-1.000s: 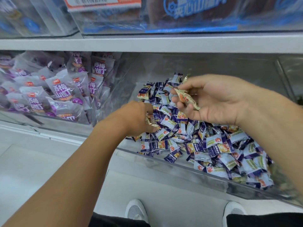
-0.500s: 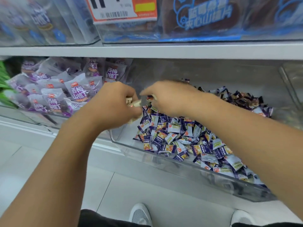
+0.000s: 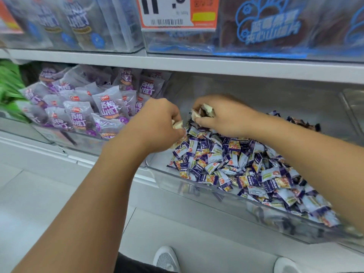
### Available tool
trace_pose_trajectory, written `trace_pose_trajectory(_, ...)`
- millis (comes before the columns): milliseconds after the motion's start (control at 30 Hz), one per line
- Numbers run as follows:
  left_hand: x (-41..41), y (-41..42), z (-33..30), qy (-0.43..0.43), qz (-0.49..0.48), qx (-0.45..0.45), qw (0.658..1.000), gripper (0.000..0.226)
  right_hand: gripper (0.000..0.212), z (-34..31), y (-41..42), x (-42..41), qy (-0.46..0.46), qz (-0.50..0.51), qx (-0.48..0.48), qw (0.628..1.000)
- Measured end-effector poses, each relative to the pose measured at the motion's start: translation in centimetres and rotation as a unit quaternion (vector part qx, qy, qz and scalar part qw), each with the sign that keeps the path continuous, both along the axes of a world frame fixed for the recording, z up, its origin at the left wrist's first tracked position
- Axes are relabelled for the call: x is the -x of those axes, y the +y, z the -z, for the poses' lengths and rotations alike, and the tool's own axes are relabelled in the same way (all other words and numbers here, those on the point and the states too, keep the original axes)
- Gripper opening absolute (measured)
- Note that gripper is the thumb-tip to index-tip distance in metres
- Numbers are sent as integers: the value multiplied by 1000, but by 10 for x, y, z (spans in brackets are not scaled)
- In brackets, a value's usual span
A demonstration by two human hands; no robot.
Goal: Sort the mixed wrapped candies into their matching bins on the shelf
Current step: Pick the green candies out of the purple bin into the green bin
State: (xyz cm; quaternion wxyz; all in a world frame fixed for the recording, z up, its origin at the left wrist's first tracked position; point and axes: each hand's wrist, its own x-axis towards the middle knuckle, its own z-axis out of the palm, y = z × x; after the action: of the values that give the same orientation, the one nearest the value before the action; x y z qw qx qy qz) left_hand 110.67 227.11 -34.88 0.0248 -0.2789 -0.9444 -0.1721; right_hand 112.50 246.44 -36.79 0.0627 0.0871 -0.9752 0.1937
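A clear plastic bin (image 3: 199, 191) on the lower shelf holds a heap of small purple-and-white wrapped candies (image 3: 232, 166). My left hand (image 3: 157, 127) hovers at the bin's left end, closed on a pale cream-wrapped candy (image 3: 178, 124). Over the back of the heap, my right hand (image 3: 222, 117) is closed on several cream-and-brown wrapped candies (image 3: 202, 113). The two hands are close together, a short gap between them. A few dark-wrapped candies (image 3: 303, 123) lie at the back right of the bin.
To the left stands another bin of larger purple-printed packets (image 3: 102, 111), with green packets (image 3: 7, 85) beyond it. The upper shelf (image 3: 197, 66) carries clear bins and an orange price tag (image 3: 177, 12). White floor and my shoes (image 3: 167, 259) lie below.
My right hand turned palm-down and moved to the back of the heap, now with more candies in it. My left hand rose to the bin's left end. The view shifted left.
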Motion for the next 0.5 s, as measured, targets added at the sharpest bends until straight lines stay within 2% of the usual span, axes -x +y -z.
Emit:
trace_pose_trajectory(67, -2, 1, 0, -10, 11, -1, 1000, 16, 9, -5, 6, -27, -48, 32, 131, 990)
trace_pose_trajectory(133, -7, 5, -1, -57, 30, -28, 998, 19, 14, -8, 13, -56, -109, 71, 225, 966)
trace_pose_trajectory(200, -17, 12, -3, -138, 50, -77, 986, 18, 15, -11, 22, -83, -142, 103, 255, 951)
trace_pose_trajectory(300, -35, 29, -6, -250, 72, -164, 952, 21, 14, -29, 36, -120, -138, 139, 291, 937)
trace_pose_trajectory(433, -65, 71, -13, -318, 126, -246, 907, 19, 16, -49, 65, -173, -87, 192, 364, 907)
trace_pose_trajectory(500, -81, 97, -16, -339, 147, -278, 887, 16, 20, -50, 82, -198, -90, 228, 384, 890)
